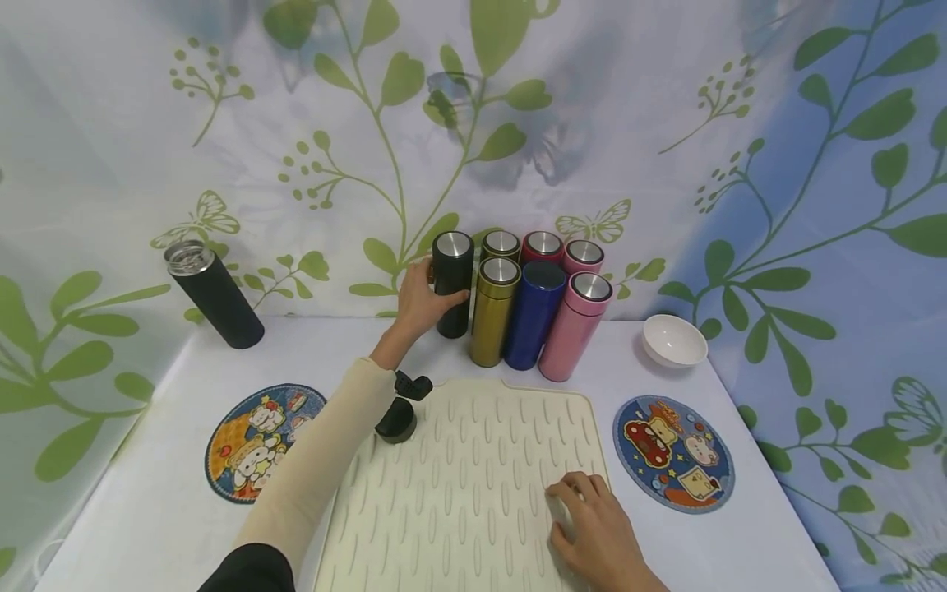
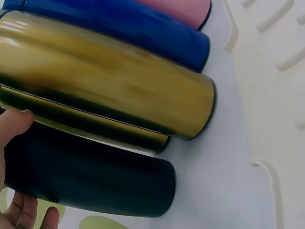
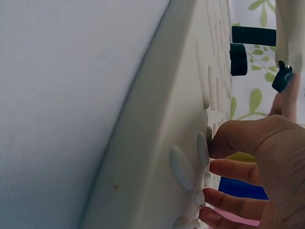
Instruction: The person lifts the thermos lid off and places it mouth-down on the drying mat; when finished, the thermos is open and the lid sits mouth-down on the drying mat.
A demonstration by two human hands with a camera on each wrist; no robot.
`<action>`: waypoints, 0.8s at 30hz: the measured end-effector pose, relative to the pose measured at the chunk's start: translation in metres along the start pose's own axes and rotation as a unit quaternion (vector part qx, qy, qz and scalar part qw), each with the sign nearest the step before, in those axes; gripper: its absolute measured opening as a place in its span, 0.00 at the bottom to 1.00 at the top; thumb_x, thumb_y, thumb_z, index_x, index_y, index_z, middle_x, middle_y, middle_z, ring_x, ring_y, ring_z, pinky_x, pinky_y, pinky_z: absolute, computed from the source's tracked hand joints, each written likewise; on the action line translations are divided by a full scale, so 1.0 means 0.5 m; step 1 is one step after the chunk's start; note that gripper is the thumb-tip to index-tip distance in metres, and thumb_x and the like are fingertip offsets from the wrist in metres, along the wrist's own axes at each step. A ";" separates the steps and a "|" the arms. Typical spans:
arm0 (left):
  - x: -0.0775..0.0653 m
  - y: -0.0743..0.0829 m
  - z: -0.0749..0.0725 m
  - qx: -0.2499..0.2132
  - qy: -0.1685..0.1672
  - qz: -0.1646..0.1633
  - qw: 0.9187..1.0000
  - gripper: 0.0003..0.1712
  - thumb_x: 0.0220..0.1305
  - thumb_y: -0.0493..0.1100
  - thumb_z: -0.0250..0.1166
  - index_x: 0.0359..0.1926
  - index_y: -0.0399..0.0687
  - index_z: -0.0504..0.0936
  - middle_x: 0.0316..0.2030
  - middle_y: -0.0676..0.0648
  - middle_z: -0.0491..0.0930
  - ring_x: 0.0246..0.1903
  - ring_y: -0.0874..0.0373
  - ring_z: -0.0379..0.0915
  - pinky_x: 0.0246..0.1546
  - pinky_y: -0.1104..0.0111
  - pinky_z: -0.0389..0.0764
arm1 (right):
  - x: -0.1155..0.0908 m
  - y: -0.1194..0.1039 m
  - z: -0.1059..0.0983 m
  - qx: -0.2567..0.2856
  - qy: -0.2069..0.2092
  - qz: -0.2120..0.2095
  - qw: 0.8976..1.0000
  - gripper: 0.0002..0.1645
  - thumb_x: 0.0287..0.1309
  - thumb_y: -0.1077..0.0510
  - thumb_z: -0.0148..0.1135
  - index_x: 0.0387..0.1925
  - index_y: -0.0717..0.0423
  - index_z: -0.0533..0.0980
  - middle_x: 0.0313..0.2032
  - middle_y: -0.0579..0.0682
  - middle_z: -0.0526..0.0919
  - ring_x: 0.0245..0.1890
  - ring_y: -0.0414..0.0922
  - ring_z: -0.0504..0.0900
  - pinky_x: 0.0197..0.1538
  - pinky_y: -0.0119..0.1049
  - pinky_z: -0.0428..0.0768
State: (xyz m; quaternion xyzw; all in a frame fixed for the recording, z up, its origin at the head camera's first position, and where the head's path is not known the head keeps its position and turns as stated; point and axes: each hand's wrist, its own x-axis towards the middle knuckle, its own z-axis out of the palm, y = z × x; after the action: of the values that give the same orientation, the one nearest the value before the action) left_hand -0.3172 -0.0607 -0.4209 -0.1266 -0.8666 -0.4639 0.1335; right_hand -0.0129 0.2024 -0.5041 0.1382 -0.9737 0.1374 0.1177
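At the back, my left hand (image 1: 422, 300) grips an upright black thermos (image 1: 453, 284) with a silver-topped lid. In the left wrist view the thumb lies on the near side of this black thermos (image 2: 95, 169) and the fingers are behind it. Beside it on the right stand a gold thermos (image 1: 491, 321), a blue thermos (image 1: 534, 316) and a pink thermos (image 1: 577, 329), with more behind them. My right hand (image 1: 595, 526) rests on the cream ridged mat (image 1: 473, 477), fingertips touching its surface, nothing held. The right wrist view shows these fingers (image 3: 236, 202) loosely bent.
An open black thermos (image 1: 222, 296) without its lid stands at the back left. A black lid (image 1: 396, 421) lies on the mat by the left forearm. Round cartoon coasters, one left (image 1: 259, 440) and one right (image 1: 673, 454), flank the mat. A white bowl (image 1: 674, 340) sits back right.
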 end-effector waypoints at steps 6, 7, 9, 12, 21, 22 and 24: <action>-0.034 -0.003 -0.013 -0.033 0.001 0.002 0.999 0.42 0.53 0.53 0.76 0.63 0.38 0.70 0.54 0.38 0.71 0.54 0.45 0.68 0.53 0.52 0.72 | 0.002 -0.002 -0.003 0.001 -0.011 0.008 1.000 0.20 0.38 0.57 0.75 0.39 0.48 0.82 0.42 0.45 0.77 0.43 0.47 0.74 0.46 0.46 0.78; -0.040 -0.006 -0.014 -0.047 0.002 0.002 0.999 0.42 0.54 0.52 0.76 0.63 0.38 0.70 0.55 0.38 0.72 0.55 0.45 0.69 0.54 0.52 0.73 | 0.001 -0.002 -0.003 0.001 -0.010 0.008 1.000 0.20 0.38 0.57 0.75 0.39 0.48 0.82 0.42 0.45 0.77 0.43 0.46 0.74 0.46 0.45 0.78; -0.050 -0.011 -0.015 -0.077 0.007 0.001 0.997 0.42 0.54 0.51 0.77 0.65 0.40 0.70 0.57 0.38 0.74 0.57 0.45 0.71 0.54 0.54 0.76 | 0.001 -0.002 -0.003 0.002 -0.008 0.005 1.000 0.20 0.38 0.57 0.75 0.39 0.48 0.82 0.42 0.45 0.77 0.42 0.46 0.74 0.46 0.45 0.78; -0.063 -0.019 -0.015 -0.118 0.015 0.000 0.993 0.42 0.54 0.48 0.77 0.67 0.42 0.69 0.58 0.39 0.76 0.58 0.46 0.73 0.52 0.56 0.79 | 0.000 0.000 -0.002 0.006 0.005 -0.002 1.000 0.20 0.37 0.58 0.74 0.39 0.48 0.82 0.41 0.45 0.77 0.42 0.47 0.74 0.45 0.45 0.78; -0.129 -0.011 -0.056 -0.192 0.066 0.006 0.979 0.38 0.52 0.44 0.79 0.62 0.41 0.73 0.56 0.42 0.78 0.57 0.49 0.76 0.50 0.57 0.81 | -0.005 0.002 0.004 0.011 0.014 -0.008 1.000 0.20 0.36 0.58 0.74 0.38 0.46 0.82 0.42 0.43 0.77 0.42 0.45 0.73 0.44 0.45 0.78; -0.138 -0.006 -0.064 -0.202 0.070 0.014 0.977 0.38 0.52 0.42 0.79 0.62 0.40 0.73 0.55 0.42 0.78 0.56 0.49 0.76 0.50 0.56 0.81 | -0.005 0.002 0.004 0.010 0.015 -0.007 1.000 0.20 0.36 0.58 0.74 0.38 0.46 0.82 0.41 0.43 0.77 0.42 0.45 0.73 0.44 0.45 0.78; -0.156 0.010 -0.080 -0.220 0.078 0.022 0.972 0.37 0.52 0.39 0.79 0.62 0.41 0.73 0.54 0.43 0.79 0.54 0.51 0.77 0.50 0.56 0.81 | -0.005 0.002 0.001 0.008 0.014 -0.003 1.000 0.20 0.36 0.58 0.74 0.38 0.46 0.82 0.41 0.43 0.77 0.41 0.45 0.73 0.44 0.45 0.77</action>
State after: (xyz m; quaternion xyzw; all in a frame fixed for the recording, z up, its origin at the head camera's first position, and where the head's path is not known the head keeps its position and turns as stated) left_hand -0.2384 -0.0991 -0.4230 -0.1355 -0.7269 -0.6489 0.1794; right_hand -0.0108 0.2037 -0.5056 0.1401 -0.9706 0.1464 0.1302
